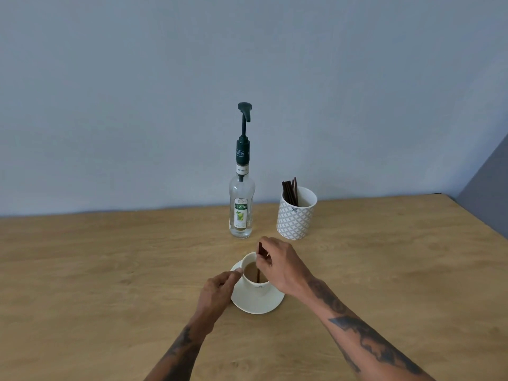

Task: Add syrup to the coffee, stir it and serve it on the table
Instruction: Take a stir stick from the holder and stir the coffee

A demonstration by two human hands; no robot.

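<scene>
Coffee corner: pump syrup bottle [241, 204], stirrer cup [296, 215], wooden table [110, 270].

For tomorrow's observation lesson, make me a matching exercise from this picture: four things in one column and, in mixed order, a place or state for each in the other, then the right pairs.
Things:
1. syrup bottle
2. stir stick
3. coffee cup
4. patterned holder

Places or states:
A. stands on the white saucer
B. holds a bunch of dark sticks
C. pinched by the right hand, lower end in the coffee
D. upright behind the cup, dark pump on top

Pairs: 1-D, 2-C, 3-A, 4-B. The left hand holds the cup at its left side.
</scene>
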